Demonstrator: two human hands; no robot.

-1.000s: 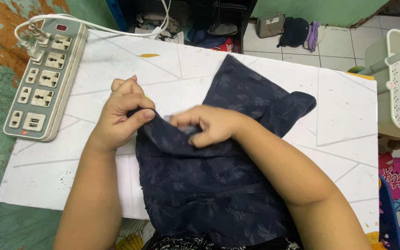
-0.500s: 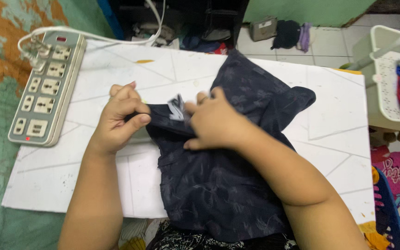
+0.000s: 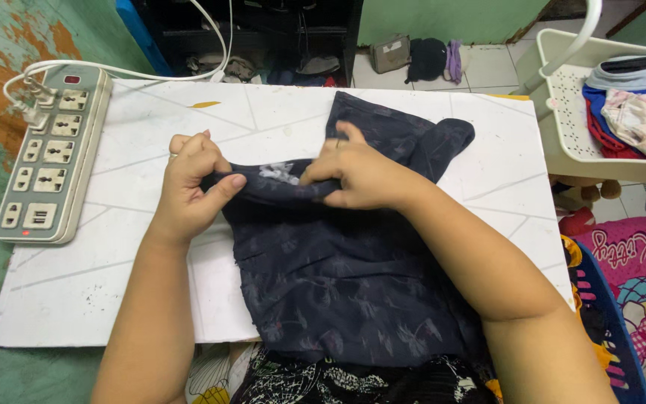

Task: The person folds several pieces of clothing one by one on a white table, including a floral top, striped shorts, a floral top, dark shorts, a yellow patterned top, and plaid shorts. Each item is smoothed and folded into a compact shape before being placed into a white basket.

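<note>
The step in hand looks like folding over the top edge of the dark garment (image 3: pixel 323 262), which lies spread on the white worktop (image 3: pixel 76 284). The left hand (image 3: pixel 192 183) is closed, pinching the edge at its left end; the right hand (image 3: pixel 357 176) is curled shut on the same edge near a pale label (image 3: pixel 278 173). Next, that edge seems to need pulling straight and pressing flat.

A single head-worn camera looks steeply down from close above at a white table (image 3: pixel 84 284), with both forearms entering from the bottom edge of the frame.
</note>
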